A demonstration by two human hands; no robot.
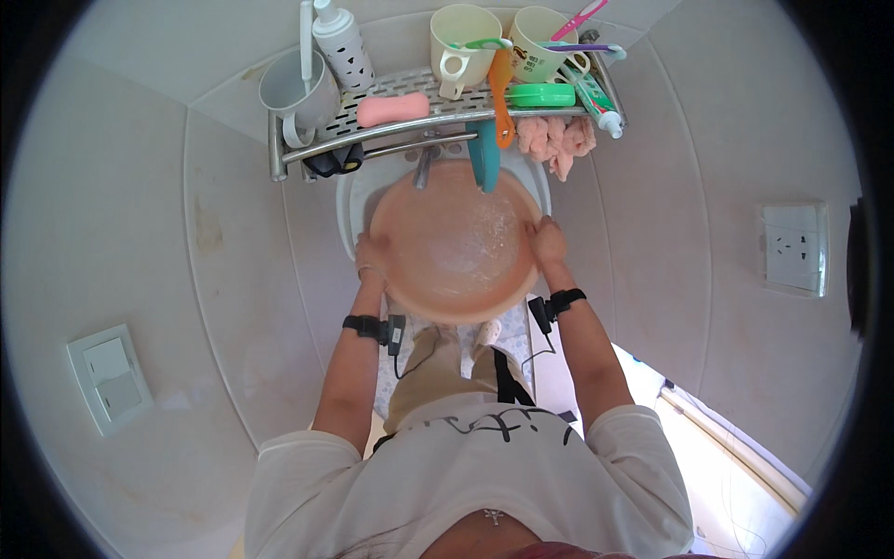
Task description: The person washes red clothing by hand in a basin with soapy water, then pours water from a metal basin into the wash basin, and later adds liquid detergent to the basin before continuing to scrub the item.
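A round orange-pink plastic basin [447, 251] lies over a white wall sink [346, 216], under a metal faucet [422, 170]. My left hand [370, 255] grips the basin's left rim. On the opposite rim, my right hand [548, 241] holds on, its fingertips just inside the wall. Some water or suds seem to show in the basin's right part. Black straps with small cabled devices are on both forearms.
Above the sink, a metal rack [419, 115] holds cups [466, 42], a pump bottle [343, 45], a pink bar [392, 110], a green soap box [541, 95] and toothpaste [594, 98]. A teal item [483, 157], an orange brush [501, 98] and a pink scrunchie [557, 143] hang near the basin.
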